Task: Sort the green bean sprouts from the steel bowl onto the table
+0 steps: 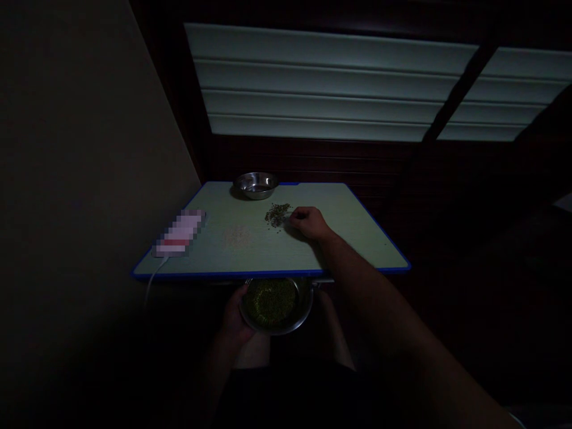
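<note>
My right hand (309, 221) rests on a small pale green table (357, 238) with a blue rim, fingers curled together beside a little heap of dark greenish beans (277, 213). Whether it pinches any bean is too dim to see. My left hand (235, 319) grips the rim of a metal bowl (304, 313) filled with green beans, held just below the table's near edge above my lap. A faint pale patch of small grains (238, 236) lies on the table left of the bean heap.
An empty shiny steel bowl (256, 184) stands at the table's far edge. A phone-like object (179, 233) with a white cable (152, 283) lies at the left side. A wall is to the left, shuttered windows behind. The room is dark.
</note>
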The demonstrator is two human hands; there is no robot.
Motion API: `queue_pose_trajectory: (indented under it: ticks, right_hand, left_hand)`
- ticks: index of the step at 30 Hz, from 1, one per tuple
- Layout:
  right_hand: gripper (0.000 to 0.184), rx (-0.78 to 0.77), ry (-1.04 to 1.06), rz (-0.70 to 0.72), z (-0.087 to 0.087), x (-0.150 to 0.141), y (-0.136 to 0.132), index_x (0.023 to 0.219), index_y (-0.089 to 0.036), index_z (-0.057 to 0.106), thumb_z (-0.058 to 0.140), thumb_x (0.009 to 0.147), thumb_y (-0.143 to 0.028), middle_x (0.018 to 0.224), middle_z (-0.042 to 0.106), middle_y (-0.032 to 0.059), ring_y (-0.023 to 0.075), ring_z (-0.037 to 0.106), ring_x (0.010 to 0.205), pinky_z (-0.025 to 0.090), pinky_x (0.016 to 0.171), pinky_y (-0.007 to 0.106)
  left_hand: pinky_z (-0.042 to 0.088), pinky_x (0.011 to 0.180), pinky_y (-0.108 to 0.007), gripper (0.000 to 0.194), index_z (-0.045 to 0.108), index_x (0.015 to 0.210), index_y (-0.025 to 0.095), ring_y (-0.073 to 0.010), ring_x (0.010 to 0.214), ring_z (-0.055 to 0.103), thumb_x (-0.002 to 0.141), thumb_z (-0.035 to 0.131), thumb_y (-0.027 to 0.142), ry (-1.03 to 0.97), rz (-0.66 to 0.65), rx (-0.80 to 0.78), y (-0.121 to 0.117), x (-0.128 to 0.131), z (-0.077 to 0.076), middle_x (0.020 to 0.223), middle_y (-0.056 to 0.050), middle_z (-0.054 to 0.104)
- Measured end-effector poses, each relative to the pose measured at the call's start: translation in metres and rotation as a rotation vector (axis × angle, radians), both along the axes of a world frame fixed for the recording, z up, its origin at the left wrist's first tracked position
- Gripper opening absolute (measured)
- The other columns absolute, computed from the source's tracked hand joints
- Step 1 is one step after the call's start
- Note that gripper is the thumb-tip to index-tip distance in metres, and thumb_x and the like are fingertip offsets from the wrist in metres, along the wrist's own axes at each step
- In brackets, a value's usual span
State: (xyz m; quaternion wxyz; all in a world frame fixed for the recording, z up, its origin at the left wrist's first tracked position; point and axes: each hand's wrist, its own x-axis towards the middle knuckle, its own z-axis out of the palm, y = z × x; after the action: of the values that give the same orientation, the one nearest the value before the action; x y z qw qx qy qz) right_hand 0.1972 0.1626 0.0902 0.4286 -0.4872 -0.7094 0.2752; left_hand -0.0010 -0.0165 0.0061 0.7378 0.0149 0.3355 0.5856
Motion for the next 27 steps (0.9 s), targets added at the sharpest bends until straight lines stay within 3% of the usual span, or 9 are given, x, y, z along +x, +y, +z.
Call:
queue_pose_trajectory:
  ticks: [18, 27]
  right_hand:
    - [0.018, -0.041, -0.009, 0.045, -0.0017, -0.0005, 0.0015, 0.066, -0.014, 0.065, 0.062, 0.064, -0.031, 0.061, 0.058, -0.0007, 0.0105, 0.049, 0.059, 0.038, 0.059, 0.024]
    - [0.017, -0.16, -0.006, 0.118, 0.0047, -0.0005, -0.0032, 0.066, -0.014, 0.065, 0.067, 0.061, -0.03, 0.062, 0.058, 0.0004, 0.0104, 0.048, 0.059, 0.037, 0.058, 0.024]
  left_hand:
    - [0.05, 0.093, -0.044, 0.018, 0.074, 0.082, 0.017, -0.0259, 0.086, 0.072, 0.08, 0.057, 0.022, -0.006, -0.003, 0.01, 0.0011, 0.0013, 0.0006, 0.081, -0.007, 0.078]
    - [0.05, 0.094, -0.045, 0.019, 0.073, 0.085, 0.017, -0.0256, 0.084, 0.073, 0.081, 0.055, 0.022, 0.031, 0.001, -0.048, 0.0015, 0.0032, 0.0035, 0.077, -0.007, 0.078]
